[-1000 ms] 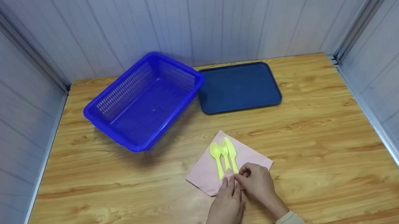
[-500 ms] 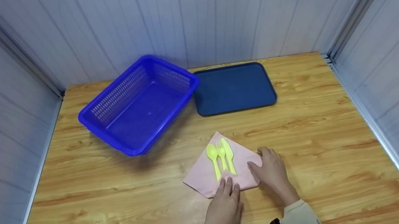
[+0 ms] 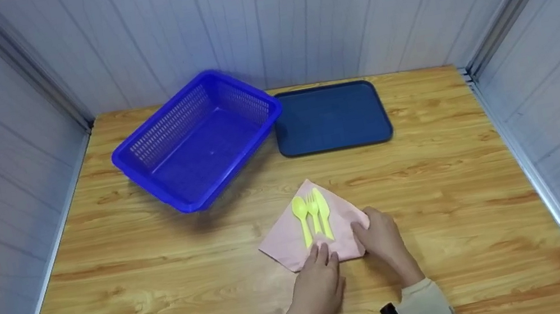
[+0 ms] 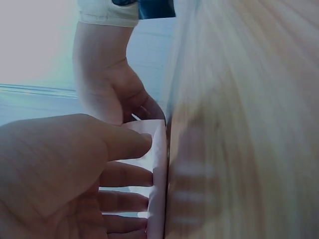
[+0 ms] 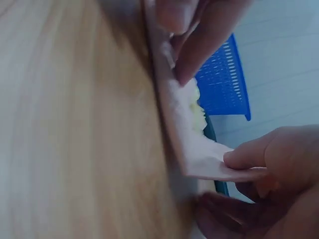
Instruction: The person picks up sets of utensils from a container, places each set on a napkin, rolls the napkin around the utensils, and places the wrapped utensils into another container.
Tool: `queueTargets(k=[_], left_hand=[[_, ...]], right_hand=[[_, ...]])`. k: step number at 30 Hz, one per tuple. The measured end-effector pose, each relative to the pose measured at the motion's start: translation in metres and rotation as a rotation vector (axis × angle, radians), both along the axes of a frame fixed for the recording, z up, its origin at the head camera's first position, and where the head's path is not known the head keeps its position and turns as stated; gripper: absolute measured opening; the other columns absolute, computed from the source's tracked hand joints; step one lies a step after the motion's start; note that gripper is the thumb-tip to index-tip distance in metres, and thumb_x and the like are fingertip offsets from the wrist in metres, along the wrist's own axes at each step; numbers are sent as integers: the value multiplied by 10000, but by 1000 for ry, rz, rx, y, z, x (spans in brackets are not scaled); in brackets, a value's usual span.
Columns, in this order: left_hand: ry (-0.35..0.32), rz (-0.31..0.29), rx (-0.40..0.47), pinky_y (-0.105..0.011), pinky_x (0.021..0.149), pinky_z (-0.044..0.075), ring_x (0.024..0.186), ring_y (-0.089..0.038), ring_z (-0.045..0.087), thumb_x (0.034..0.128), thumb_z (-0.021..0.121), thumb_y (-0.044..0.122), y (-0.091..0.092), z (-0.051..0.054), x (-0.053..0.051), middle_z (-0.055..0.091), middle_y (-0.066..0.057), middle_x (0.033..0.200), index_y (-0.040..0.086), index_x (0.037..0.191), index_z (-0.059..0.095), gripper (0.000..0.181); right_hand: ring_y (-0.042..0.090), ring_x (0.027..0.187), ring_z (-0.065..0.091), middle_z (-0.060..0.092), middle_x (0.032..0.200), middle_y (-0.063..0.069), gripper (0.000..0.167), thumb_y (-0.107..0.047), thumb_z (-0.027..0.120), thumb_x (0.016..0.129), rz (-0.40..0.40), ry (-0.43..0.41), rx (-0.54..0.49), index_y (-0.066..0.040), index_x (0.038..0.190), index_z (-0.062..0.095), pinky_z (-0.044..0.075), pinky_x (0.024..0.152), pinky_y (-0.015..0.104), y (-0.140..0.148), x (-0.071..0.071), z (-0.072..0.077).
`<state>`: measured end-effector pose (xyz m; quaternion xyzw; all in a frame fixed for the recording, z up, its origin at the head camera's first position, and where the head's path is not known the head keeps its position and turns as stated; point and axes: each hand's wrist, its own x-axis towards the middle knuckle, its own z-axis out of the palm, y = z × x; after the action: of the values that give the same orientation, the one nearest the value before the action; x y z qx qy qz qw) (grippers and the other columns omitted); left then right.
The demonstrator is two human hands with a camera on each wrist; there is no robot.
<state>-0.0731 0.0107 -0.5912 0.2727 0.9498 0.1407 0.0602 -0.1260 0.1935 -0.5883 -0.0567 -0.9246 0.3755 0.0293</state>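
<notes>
A pink napkin (image 3: 286, 244) lies diagonally on the table with its near corner folded up. On it a yellow spoon (image 3: 302, 216), a yellow fork (image 3: 313, 211) and a yellow knife (image 3: 324, 212) lie side by side, their handle ends under the fold. My left hand (image 3: 315, 290) presses the folded near edge with fairly straight fingers. At the napkin's right corner, my right hand (image 3: 382, 236) pinches the cloth between thumb and fingers. The right wrist view shows that corner lifted off the table, with the right thumb (image 5: 244, 154) on top of it.
A blue plastic basket (image 3: 148, 187) stands at the back left. Beside it, a dark blue tray (image 3: 333, 117) lies flat near the back wall, partly under the basket's corner in the head view. Pale panels (image 3: 291, 18) enclose the wooden table (image 3: 169, 312) at the back and sides.
My right hand has moved from the middle fold out to the napkin's right corner and now pinches and lifts it. My left hand has stayed on the folded near edge.
</notes>
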Motion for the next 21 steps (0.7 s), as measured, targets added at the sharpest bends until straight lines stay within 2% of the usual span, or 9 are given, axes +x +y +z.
queueTargets(k=[3,6,8,12,15,17,21], left_hand=[[49,-10,12,-438,1033,403,1298,-379,447,919,633,280,0,0,-2,518,-224,1367,-12,1269,621,456],[97,-21,24,-438,1009,428,1260,-389,484,894,655,262,-2,-1,-3,546,-227,1329,-18,1233,642,439],[111,-25,37,-440,999,437,1245,-394,496,884,662,251,-3,-2,-3,554,-226,1315,-18,1221,648,431],[124,-30,69,-445,988,447,1230,-393,509,886,660,240,-3,-4,-3,559,-223,1302,-13,1210,653,411],[111,-27,103,-447,987,448,1230,-387,511,897,650,224,-5,-3,-5,560,-216,1300,-10,1209,655,390],[98,-29,126,-446,986,448,1232,-387,511,906,636,208,-6,-3,-5,561,-214,1303,-10,1218,652,380],[127,-44,172,-419,982,454,1242,-360,511,912,616,165,-11,-4,-7,566,-205,1312,-33,1242,634,386]], right_hand=[[223,763,573,615,819,81,188,-108,670,882,23,-35,-132,22,1006,618,476,659,374,-2,4,2],[223,840,575,625,899,104,270,-115,684,881,63,-79,-217,41,1085,604,483,737,376,-6,11,0],[236,893,588,646,964,133,327,-109,712,857,84,-97,-232,70,1108,604,492,787,398,-9,18,-2],[213,846,583,658,938,124,291,-70,742,822,113,-114,-207,73,1047,626,500,749,389,-16,29,-4],[173,743,544,635,831,68,181,-32,731,816,130,-74,-169,38,958,644,484,656,335,-24,34,-3],[166,687,520,598,759,52,98,-6,715,810,141,-12,-133,19,864,638,469,603,323,-32,37,-4],[175,728,573,610,809,75,91,29,681,833,198,160,-32,46,922,683,507,627,343,-47,41,-6]])
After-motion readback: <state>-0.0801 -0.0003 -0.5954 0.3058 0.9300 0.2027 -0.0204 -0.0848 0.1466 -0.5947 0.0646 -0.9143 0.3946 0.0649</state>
